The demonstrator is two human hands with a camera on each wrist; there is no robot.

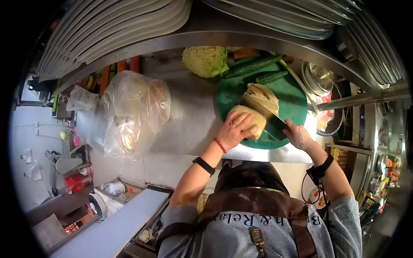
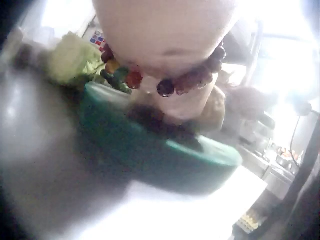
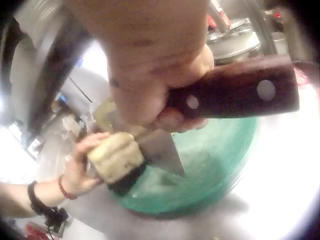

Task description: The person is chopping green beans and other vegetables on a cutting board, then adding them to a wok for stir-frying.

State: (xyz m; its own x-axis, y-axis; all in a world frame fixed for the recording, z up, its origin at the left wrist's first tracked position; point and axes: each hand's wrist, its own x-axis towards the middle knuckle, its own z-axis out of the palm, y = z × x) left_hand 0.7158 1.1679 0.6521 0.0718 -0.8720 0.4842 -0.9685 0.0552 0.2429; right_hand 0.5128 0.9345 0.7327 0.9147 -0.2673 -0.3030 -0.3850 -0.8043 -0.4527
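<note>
My left hand grips a thick pale yellow vegetable block on the round green cutting board. Its fingers curve over the top, and the right wrist view shows the block's flat end. In my right hand is a cleaver, its dark wooden handle wrapped by the fingers. The broad blade stands on the board along the block's right side. Beyond the blade lie pale cut slices, leaning together. In the left wrist view, the wrist and beaded bracelet hide most of the work.
Two cucumbers lie at the board's back edge, beside a halved cabbage. A clear plastic bag with contents sits on the left of the steel counter. Stacked plates fill the shelf overhead. Metal bowls stand right of the board.
</note>
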